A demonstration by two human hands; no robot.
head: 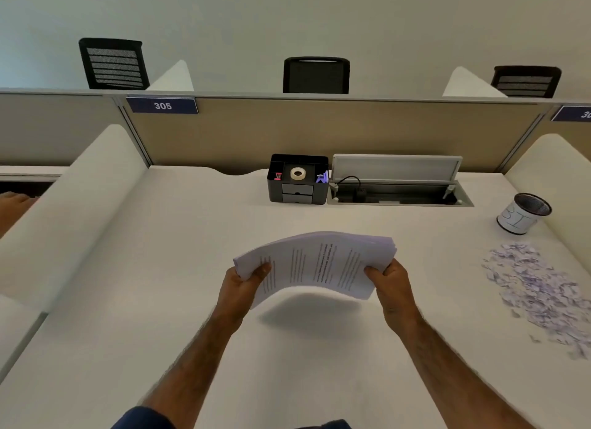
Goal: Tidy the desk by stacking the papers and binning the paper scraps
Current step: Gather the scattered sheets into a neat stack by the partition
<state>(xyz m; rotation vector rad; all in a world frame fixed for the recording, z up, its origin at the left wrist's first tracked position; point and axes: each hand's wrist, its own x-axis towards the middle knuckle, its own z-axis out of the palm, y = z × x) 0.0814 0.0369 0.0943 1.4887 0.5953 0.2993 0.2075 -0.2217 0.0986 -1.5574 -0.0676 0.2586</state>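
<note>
You hold the stack of papers (315, 264) bowed above the middle of the desk (192, 236), your left hand (238, 289) and right hand (395, 289) clamped on its ends, with paper scraps (537, 288) strewn to the right near the mesh bin (523, 213), an organizer (298, 179) behind.

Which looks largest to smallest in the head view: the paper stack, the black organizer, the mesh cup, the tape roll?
1. paper stack, though it is nearest the camera
2. black organizer
3. mesh cup
4. tape roll
</note>
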